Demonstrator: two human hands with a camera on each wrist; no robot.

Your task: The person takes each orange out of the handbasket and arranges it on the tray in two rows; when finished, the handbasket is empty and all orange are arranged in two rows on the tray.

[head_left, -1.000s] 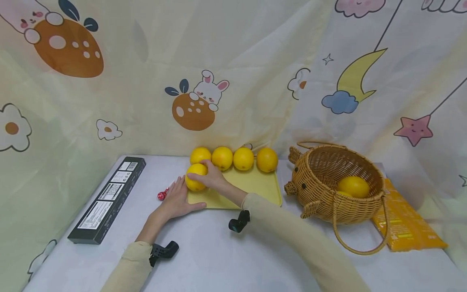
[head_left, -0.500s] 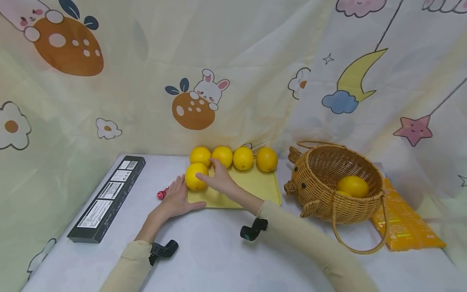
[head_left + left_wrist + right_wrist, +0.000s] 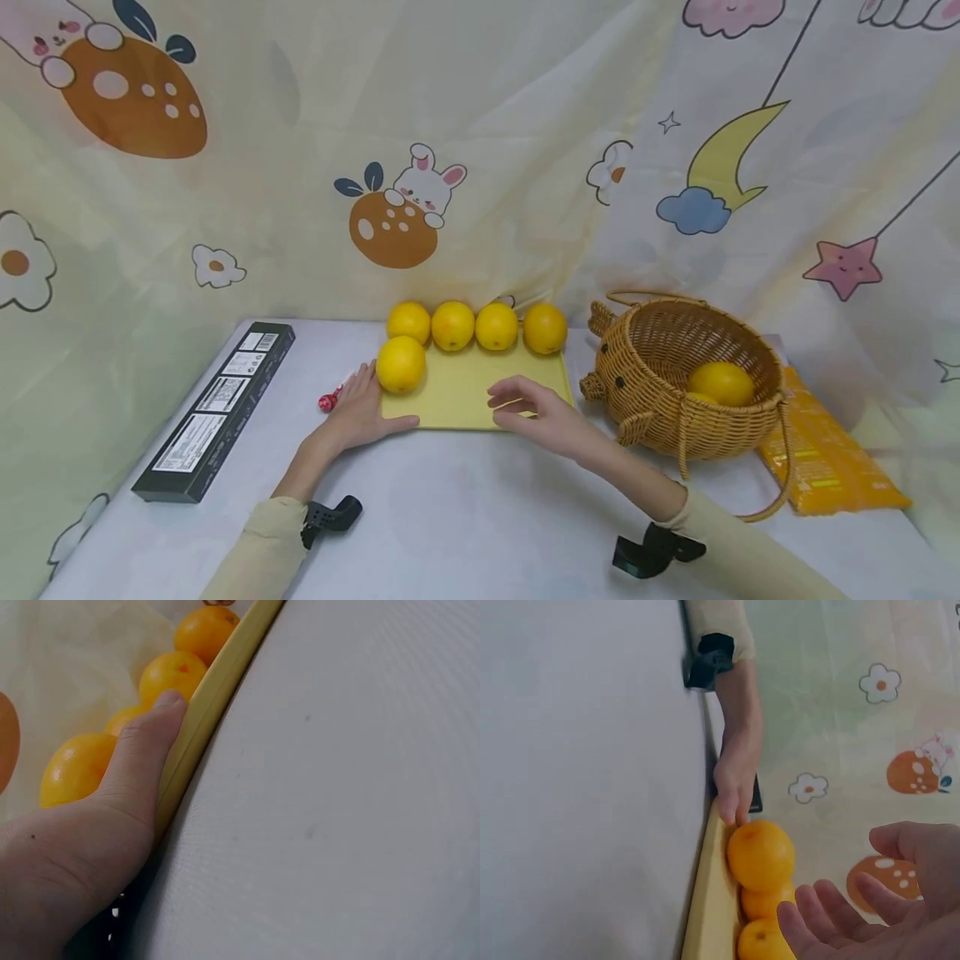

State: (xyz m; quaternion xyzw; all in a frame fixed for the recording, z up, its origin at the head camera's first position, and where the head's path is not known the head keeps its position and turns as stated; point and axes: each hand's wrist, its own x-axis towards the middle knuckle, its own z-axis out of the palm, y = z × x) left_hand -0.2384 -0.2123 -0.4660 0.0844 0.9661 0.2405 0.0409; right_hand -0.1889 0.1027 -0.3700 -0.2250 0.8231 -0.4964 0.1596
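A yellow tray point(image 3: 457, 396) lies at the back of the table with several oranges on it. Most form a row along its far edge. One orange point(image 3: 401, 364) sits in front of the row's left end. My left hand point(image 3: 357, 418) rests at the tray's left front corner, fingers straight along the left side. In the left wrist view, its thumb point(image 3: 142, 754) lies along the tray's front rim. My right hand point(image 3: 547, 421) hovers over the tray's front right part, holding nothing. The right wrist view shows its fingers loosely bent and spread point(image 3: 821, 919).
Right of the tray stands a pig-faced wicker basket point(image 3: 660, 429) with oranges point(image 3: 722, 383) inside. An orange packet point(image 3: 836, 462) lies beside and partly behind it. At the left are a long black box point(image 3: 213, 412) and a red-wrapped lollipop point(image 3: 327, 402). A patterned curtain point(image 3: 517, 167) hangs behind.
My right hand has let go of the front left orange and moved right and toward me. That orange stays on the tray. My left hand has not moved.
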